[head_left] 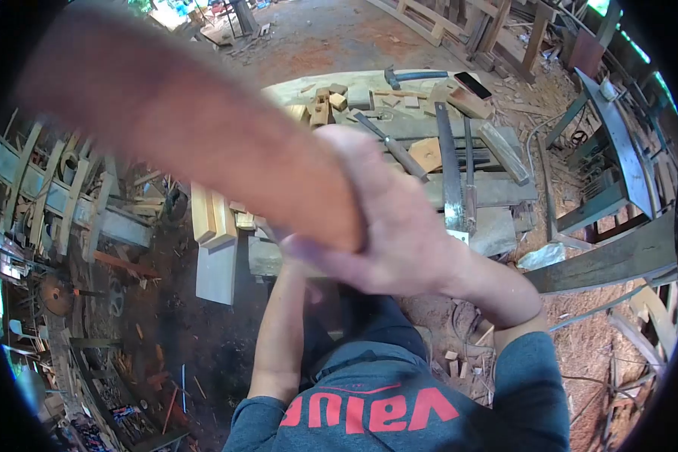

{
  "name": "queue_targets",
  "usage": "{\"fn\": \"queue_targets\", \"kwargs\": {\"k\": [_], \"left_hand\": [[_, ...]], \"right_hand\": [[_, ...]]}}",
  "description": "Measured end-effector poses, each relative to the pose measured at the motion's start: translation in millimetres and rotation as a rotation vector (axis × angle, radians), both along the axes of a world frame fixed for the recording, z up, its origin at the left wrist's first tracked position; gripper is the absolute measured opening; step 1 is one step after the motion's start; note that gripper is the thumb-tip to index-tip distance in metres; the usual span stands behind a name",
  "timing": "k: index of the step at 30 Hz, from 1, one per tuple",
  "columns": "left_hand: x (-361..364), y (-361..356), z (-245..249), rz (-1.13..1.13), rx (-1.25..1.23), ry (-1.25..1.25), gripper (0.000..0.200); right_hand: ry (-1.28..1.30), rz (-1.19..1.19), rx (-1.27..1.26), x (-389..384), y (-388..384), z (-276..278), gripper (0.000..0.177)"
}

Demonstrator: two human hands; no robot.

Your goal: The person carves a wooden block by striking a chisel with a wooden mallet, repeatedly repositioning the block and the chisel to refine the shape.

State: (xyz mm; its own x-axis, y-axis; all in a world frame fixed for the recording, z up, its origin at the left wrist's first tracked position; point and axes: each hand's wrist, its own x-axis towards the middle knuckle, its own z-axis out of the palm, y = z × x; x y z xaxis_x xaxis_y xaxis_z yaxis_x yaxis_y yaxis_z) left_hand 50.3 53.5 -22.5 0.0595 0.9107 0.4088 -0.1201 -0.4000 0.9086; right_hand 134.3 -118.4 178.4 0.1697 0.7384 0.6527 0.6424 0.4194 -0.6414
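A reddish-brown wooden plank [226,151], blurred by motion, rises close to the camera and slants to the upper left. My right hand [403,226] is closed around its near end, the thumb lying along the lower edge. Below the plank, my left hand [311,289] is mostly hidden behind it and my right hand, so its fingers and any hold do not show clearly. Behind my hands, the workbench [497,230] carries a chisel [399,151], a handsaw [450,166] and a pale wood block [426,154].
A hammer [414,75] and a phone [472,84] lie on the bench's far side. Pale timber pieces [217,218] jut out at its left. A blue-topped metal table [625,143] stands at right. Wood scraps litter the floor; a fan [56,294] is at left.
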Motion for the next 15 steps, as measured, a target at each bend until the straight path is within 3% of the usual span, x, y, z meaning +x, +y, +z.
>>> {"fn": "queue_targets", "kwargs": {"k": [1,3,4,5,6,8,10,14,15], "left_hand": [[116.5,96.7,34.8,0.086,0.055,0.068,0.023],[47.1,47.4,-41.4,0.271,0.148,0.2,0.029],[20.0,27.2,-70.0,0.37,0.185,0.265,0.033],[17.6,34.1,-88.6,0.463,0.224,0.335,0.036],[21.4,33.3,-75.0,0.467,0.223,0.32,0.036],[1.3,25.6,-55.3,0.371,0.219,0.407,0.04],[-31.5,2.7,-44.2,0.263,0.21,0.5,0.043],[-37.1,-14.5,11.6,0.064,0.22,0.667,0.05],[-39.9,-17.3,27.3,0.016,0.227,0.708,0.052]], "right_hand": [[-0.006,-0.002,0.011,1.6,5.2,0.5,0.071],[-0.395,0.066,-0.455,3.6,16.0,-2.3,0.065],[-0.406,0.075,-0.456,7.0,21.5,4.0,0.065],[-0.473,0.066,-0.648,11.4,26.9,13.0,0.062],[-0.547,0.048,-0.837,14.4,30.4,24.3,0.06],[-0.541,0.051,-0.722,3.2,25.7,47.4,0.054],[-0.396,0.133,-0.206,-17.4,22.0,57.1,0.05],[-0.441,0.213,-0.294,-15.3,42.0,29.6,0.05],[-0.567,0.18,-0.503,-5.8,52.0,21.8,0.052]]}}
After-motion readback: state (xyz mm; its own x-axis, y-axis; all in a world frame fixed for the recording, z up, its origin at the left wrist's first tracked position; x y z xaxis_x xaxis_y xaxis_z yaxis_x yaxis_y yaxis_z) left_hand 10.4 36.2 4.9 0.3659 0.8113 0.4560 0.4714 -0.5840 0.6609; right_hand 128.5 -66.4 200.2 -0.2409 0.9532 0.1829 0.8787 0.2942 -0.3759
